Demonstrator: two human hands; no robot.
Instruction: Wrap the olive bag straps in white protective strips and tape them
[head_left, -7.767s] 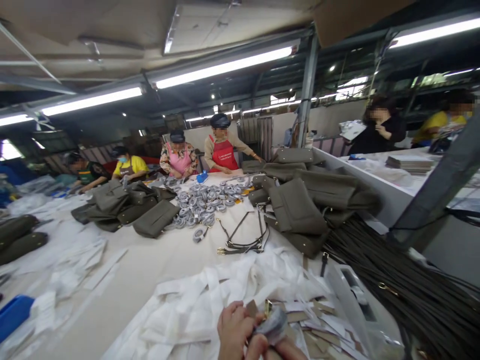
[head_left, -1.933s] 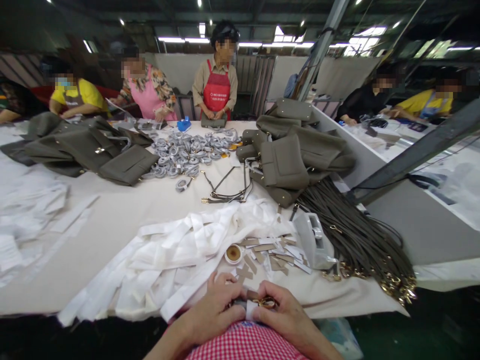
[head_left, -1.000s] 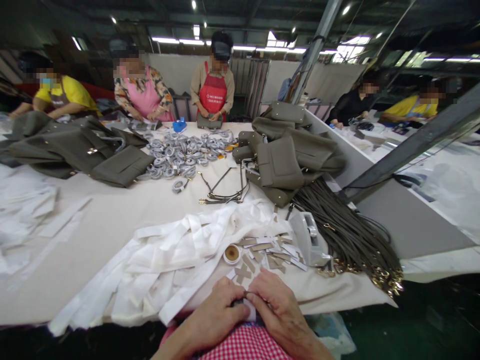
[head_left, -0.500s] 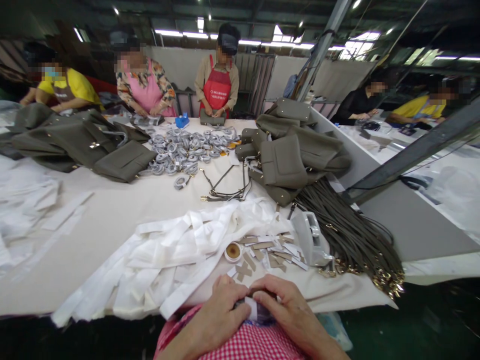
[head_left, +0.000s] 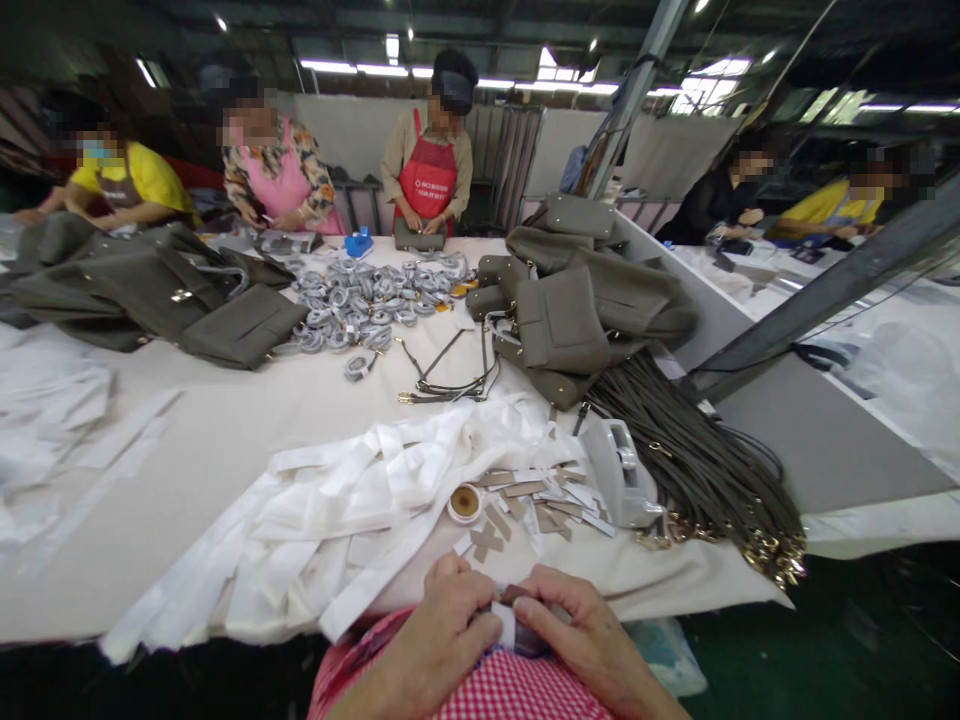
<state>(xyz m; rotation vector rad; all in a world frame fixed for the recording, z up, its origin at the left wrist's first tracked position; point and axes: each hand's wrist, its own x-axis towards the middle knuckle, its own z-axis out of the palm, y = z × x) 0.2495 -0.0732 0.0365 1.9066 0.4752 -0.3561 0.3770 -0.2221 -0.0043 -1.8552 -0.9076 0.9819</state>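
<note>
Low in the view, over the lap, both hands grip a small dark bundle that looks like a coiled strap (head_left: 528,638), with a white band (head_left: 504,625) around its left part. My left hand (head_left: 454,615) has its fingers curled over the left end, thumb pressed near the white band. From the right, my right hand (head_left: 574,620) closes on the other end, thumb on top. The fingers hide much of the bundle. Just beyond the hands lie a round tub of brown stuff (head_left: 465,503) and scattered grey-brown and white strips (head_left: 559,500).
White wrapping strips (head_left: 360,480) spread across the table (head_left: 247,410). A tape dispenser (head_left: 619,470) stands beside long dark straps (head_left: 697,450) with gold clasps. Olive bags (head_left: 566,320) and wrapped strap coils (head_left: 352,295) lie farther back. Several people work around the tables; a slanted metal post (head_left: 795,330) crosses at right.
The right fingers have shifted slightly on the bundle, and more of its dark side shows. Both hands keep hold of it. The view has tilted a little.
</note>
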